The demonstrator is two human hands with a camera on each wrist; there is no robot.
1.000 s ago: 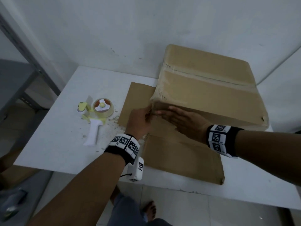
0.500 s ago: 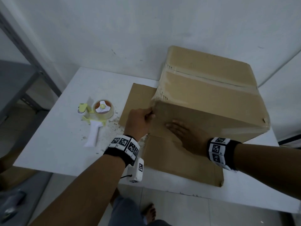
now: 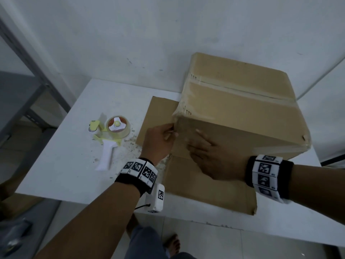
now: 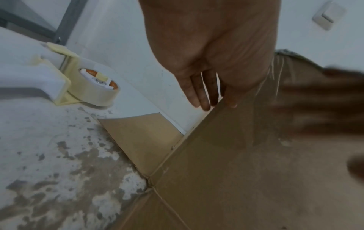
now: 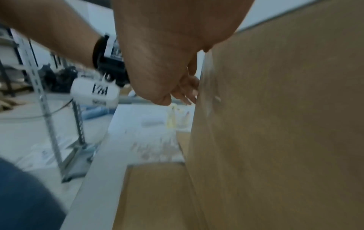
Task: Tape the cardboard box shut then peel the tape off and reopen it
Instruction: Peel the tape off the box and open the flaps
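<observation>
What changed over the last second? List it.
The right hand slid down the box front, from the upper left corner to flat against the lower face. The left hand kept its grip at the box's left front edge. The box and tape dispenser stayed put.

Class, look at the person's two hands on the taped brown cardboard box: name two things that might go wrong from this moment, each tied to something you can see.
1. The left hand picks at clear tape on the near left corner of the brown cardboard box; that corner already looks scuffed, so peeling may tear the cardboard.
2. Only the flat right hand braces the box, which sits on a loose cardboard sheet; a hard pull might slide it across the white table.
</observation>
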